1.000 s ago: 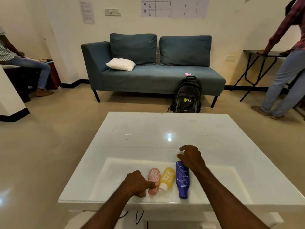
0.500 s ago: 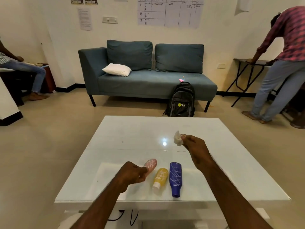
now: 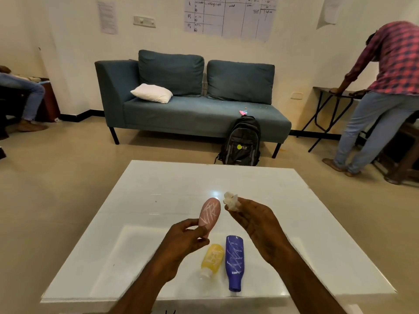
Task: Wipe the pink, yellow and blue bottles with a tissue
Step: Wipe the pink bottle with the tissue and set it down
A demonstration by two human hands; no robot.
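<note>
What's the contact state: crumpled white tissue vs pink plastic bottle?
Apart. Head view shows a sliver of white table between the crumpled white tissue, pinched by the right hand, and the pink plastic bottle the left hand holds.

Two bare forearms show from the near edge up to the wrists, with no sleeve over them; the left hand [image 3: 183, 236] and right hand [image 3: 260, 225] are bare too

On the backpack [image 3: 241, 143] against the sofa [image 3: 192, 109] I read "PTIT"; the wall chart [image 3: 229, 17] above the sofa shows "BT"; its other handwriting is illegible.
</note>
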